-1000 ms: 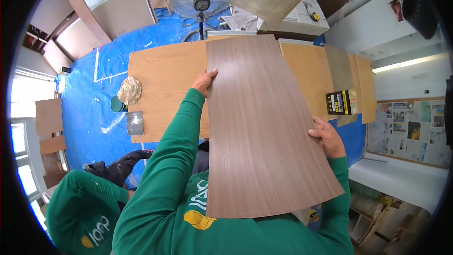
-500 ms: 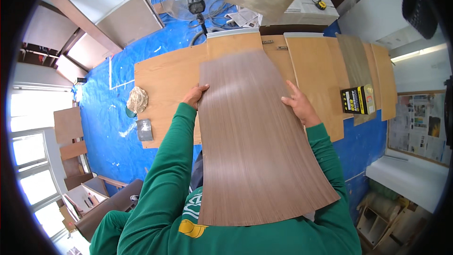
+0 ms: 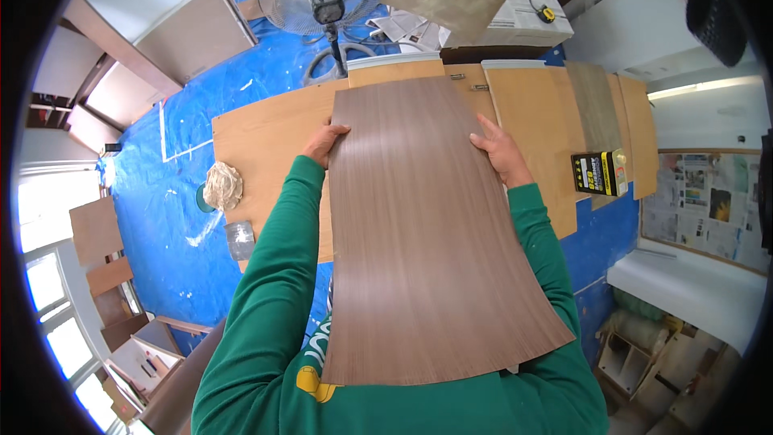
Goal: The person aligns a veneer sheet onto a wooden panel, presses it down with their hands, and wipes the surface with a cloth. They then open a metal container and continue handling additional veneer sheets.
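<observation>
A long brown wood-grain laminate sheet stretches from my chest out over the light wooden boards, curving slightly and flaring at its near end. My left hand grips its left edge near the far end, thumb on top and fingers hidden beneath. On the opposite edge, my right hand holds the sheet with the thumb over the rim and the index finger stretched along the side. Just beyond the sheet's far end lies a light wooden panel with a pale edge.
Left on the boards are a crumpled cloth bundle and a grey scraper-like plate. A black-and-yellow adhesive tin stands at right. Beyond are a fan and a tape measure on a paper-covered box. Blue sheeting covers the floor.
The sheet's far end and both hands have shifted slightly left. The surroundings also slide left in the view. My right hand's fingers lie closer to the sheet's edge.
</observation>
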Motion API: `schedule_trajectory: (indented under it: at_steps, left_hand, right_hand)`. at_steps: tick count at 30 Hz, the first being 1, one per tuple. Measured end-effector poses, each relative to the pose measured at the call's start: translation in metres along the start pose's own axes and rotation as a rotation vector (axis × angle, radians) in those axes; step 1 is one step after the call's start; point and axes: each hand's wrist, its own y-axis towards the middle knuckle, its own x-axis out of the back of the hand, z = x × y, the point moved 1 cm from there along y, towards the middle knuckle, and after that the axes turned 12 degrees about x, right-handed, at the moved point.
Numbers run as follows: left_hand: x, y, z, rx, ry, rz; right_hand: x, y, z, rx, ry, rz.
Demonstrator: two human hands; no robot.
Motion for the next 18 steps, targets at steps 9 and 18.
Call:
schedule_trajectory:
  at_steps: [9,18]
  left_hand:
    - [0.010,0.070,-0.043,-0.022,0.072,-0.048]
    - [0.111,0.118,-0.100,0.156,0.205,-0.030]
  right_hand:
    - [0.006,-0.003,-0.028,-0.024,0.072,-0.001]
    - [-0.002,0.052,0.009,0.025,0.029,0.135]
